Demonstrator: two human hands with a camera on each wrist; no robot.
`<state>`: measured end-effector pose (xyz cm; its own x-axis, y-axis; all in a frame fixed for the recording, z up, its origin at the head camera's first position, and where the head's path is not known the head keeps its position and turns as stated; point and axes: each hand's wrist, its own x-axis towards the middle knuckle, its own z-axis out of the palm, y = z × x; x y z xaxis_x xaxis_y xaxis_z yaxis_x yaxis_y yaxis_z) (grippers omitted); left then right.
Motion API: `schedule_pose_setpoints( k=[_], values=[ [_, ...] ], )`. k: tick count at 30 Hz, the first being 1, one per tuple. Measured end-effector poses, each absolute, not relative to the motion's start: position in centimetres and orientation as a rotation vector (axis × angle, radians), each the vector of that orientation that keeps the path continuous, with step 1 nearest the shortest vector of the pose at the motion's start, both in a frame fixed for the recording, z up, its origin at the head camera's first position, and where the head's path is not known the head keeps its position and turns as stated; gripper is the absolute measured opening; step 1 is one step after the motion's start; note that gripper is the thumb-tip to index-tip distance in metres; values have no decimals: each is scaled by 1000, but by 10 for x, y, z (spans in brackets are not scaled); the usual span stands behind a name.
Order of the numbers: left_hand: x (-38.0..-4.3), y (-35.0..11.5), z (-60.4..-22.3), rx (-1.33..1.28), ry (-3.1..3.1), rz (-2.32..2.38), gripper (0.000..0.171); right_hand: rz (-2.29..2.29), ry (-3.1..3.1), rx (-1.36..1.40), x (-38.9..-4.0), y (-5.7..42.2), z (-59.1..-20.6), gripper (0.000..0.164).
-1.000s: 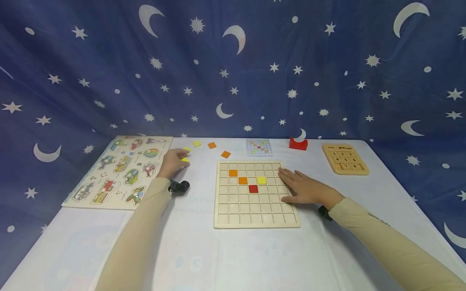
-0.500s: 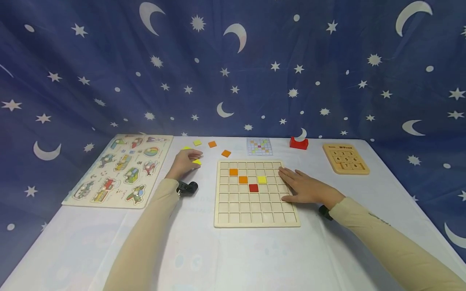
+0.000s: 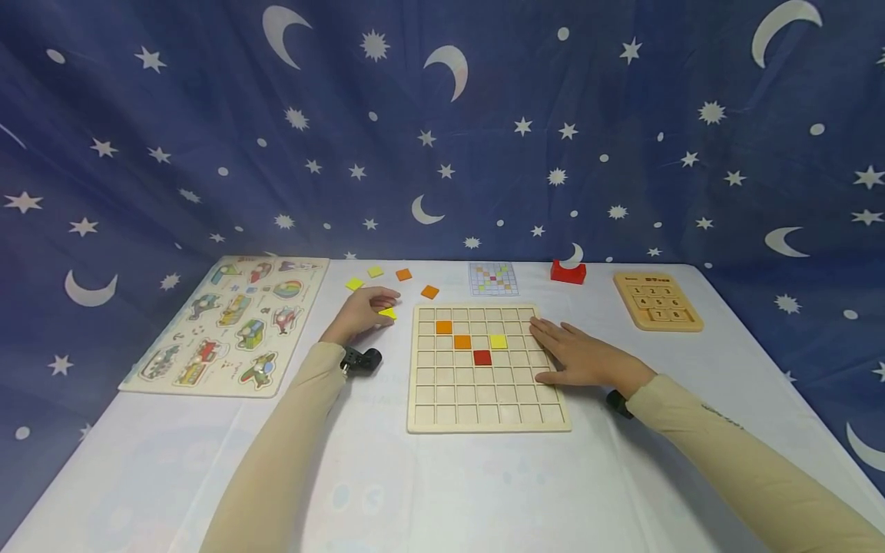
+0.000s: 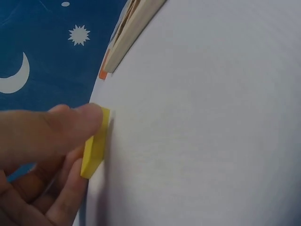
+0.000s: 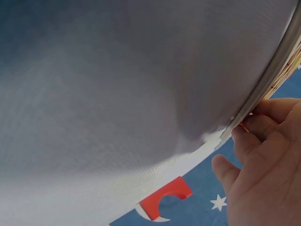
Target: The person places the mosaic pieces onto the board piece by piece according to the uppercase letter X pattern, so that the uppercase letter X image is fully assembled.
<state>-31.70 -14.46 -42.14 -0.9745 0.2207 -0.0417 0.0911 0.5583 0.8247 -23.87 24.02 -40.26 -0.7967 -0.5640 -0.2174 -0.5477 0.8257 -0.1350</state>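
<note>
My left hand [image 3: 359, 312] pinches a yellow square tile [image 4: 96, 144] between thumb and fingers, just left of the wooden grid board [image 3: 456, 415]. In the left wrist view the tile stands on edge close over the white cloth. My right hand [image 3: 584, 357] lies with fingers extended on the board's right edge. On the board sit two orange tiles, one of them [image 3: 444, 328] in the upper left, a red tile [image 3: 482, 358] near the middle and a yellow tile [image 3: 498, 342] to its upper right.
Loose yellow tiles [image 3: 355, 284] and orange tiles [image 3: 430, 292] lie behind the board. A pattern card [image 3: 493, 279], a red arched block [image 3: 568, 273] and a wooden number puzzle [image 3: 658, 302] stand farther back. A picture puzzle board [image 3: 228, 326] lies at left.
My left hand has moved right with the yellow tile, away from the picture puzzle and nearer the grid board. My right hand has stayed on the board's edge.
</note>
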Motion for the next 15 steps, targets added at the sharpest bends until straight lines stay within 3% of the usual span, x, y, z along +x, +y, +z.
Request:
schedule_pose_setpoints(
  k=[15],
  values=[
    [-310, -151, -414, 186, 2813, 1128, 35, -103, 2768, -859, -240, 241, -405, 90]
  ],
)
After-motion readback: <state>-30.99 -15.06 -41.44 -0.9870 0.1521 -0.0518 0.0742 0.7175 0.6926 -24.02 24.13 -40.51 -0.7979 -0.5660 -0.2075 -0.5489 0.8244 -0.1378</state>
